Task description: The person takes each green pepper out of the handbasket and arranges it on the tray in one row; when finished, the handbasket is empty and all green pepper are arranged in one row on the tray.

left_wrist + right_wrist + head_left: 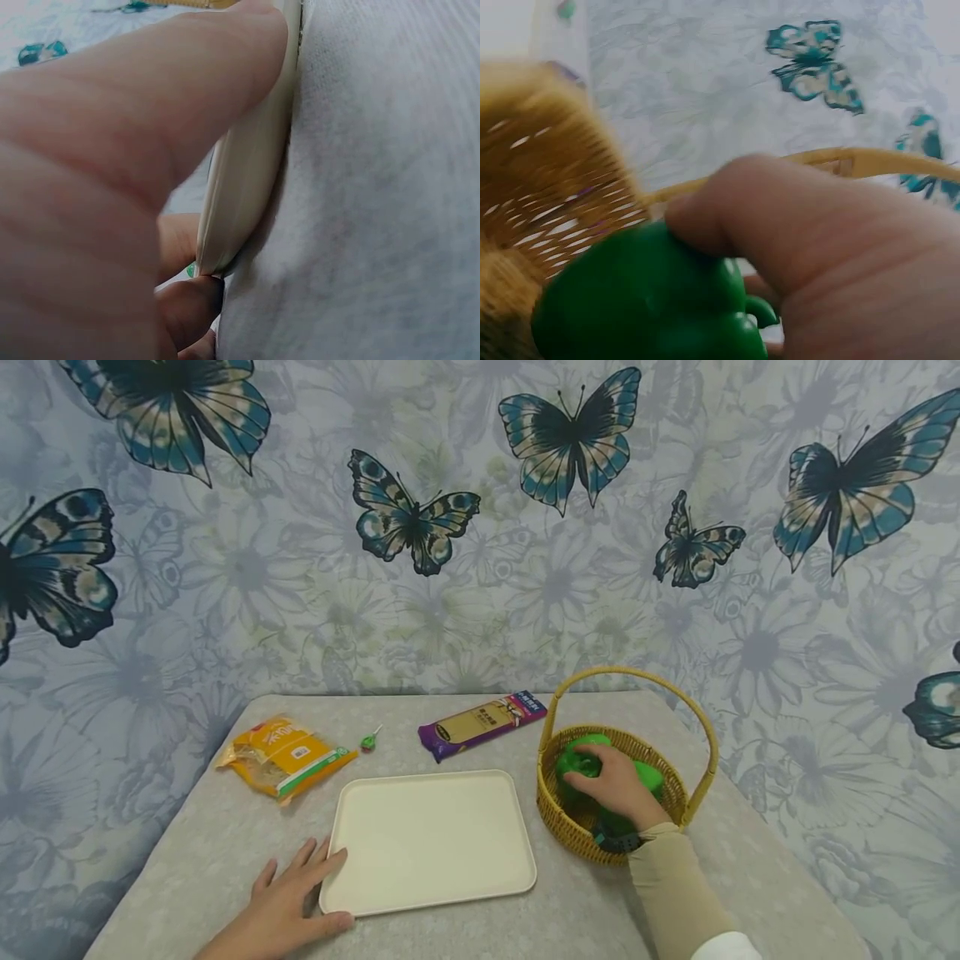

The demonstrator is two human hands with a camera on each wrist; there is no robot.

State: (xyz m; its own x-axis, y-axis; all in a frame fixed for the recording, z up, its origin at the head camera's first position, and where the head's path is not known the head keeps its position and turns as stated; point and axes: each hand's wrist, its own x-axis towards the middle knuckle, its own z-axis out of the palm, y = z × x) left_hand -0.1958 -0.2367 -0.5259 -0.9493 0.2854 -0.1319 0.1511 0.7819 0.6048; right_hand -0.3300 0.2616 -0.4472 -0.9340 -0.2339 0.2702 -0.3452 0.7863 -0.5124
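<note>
At the near left, the left hand lies flat on the tabletop, straight fingers touching the edge of the empty cream tray. To the right, the right hand reaches into the wicker basket, fingers curled over a glossy green pepper that has not yet left the basket; nothing is on the tray so far.

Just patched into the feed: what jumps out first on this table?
The right hand reaches into the woven wicker basket with a hoop handle at the table's right, gripping a glossy green pepper. In the middle lies a cream rectangular plastic tray, its near-left corner touched by the left hand. Behind it lie an orange snack packet and a purple-and-gold packet.
</note>
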